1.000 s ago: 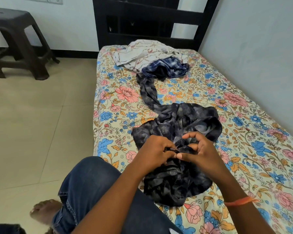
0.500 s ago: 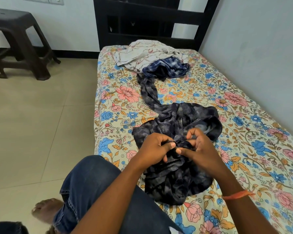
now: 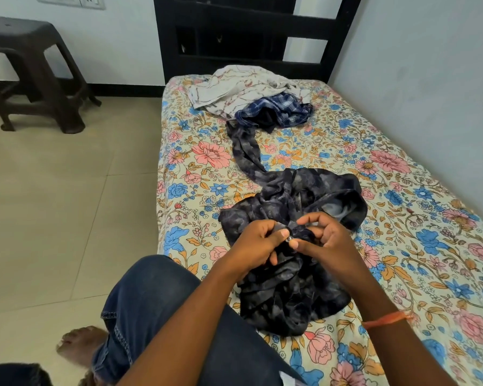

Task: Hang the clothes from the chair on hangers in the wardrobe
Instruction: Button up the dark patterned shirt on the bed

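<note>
On the floral-sheeted bed (image 3: 402, 218), a crumpled dark floral shirt (image 3: 285, 285) lies near the edge. Left hand (image 3: 258, 245) and right hand (image 3: 325, 242) both pinch its fabric around a small button (image 3: 288, 240). Checked shirt (image 3: 276, 111) farther up.

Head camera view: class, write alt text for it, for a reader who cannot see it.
Both hands, left hand and right hand, pinch a small button on a dark floral shirt crumpled on a floral bedsheet. Further up the bed lie a blue checked garment and a pale garment; a dark plastic stool stands on the floor.
</note>
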A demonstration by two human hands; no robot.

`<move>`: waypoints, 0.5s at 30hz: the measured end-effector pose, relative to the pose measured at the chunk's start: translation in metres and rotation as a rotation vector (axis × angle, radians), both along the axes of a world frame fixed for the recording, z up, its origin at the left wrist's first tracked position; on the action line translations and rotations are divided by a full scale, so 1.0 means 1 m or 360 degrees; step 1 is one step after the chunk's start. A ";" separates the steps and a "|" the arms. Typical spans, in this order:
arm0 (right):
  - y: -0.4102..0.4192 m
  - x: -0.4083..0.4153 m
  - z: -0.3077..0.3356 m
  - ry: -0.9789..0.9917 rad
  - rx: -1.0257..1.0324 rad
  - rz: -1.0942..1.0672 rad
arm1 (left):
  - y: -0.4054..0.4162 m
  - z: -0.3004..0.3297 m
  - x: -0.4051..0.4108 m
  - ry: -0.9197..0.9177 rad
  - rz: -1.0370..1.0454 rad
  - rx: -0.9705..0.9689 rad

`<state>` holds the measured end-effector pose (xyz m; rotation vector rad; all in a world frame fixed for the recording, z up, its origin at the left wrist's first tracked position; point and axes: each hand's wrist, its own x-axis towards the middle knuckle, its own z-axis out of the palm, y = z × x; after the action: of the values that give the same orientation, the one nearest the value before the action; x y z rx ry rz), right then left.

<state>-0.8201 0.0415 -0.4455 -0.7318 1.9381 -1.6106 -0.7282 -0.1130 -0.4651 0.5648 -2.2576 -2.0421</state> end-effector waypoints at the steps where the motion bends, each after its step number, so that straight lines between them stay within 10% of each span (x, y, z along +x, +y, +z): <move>1: 0.000 0.000 -0.002 -0.0041 -0.0019 -0.0016 | -0.002 0.000 0.000 -0.0017 -0.0012 0.0018; 5: 0.001 -0.001 -0.005 -0.0169 -0.0071 -0.0007 | -0.007 0.006 0.001 -0.0074 -0.0064 0.0197; 10: -0.005 -0.004 -0.013 0.0195 0.0162 -0.0150 | -0.006 -0.002 -0.006 0.0024 0.0316 -0.0774; 15: -0.006 -0.051 -0.007 0.0625 0.0313 -0.0676 | -0.028 -0.004 -0.007 0.0071 0.0844 -0.0734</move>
<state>-0.8711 0.0352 -0.4523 -0.6183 2.6389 -1.5569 -0.7355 -0.1412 -0.4691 0.9285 -2.1384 -1.2319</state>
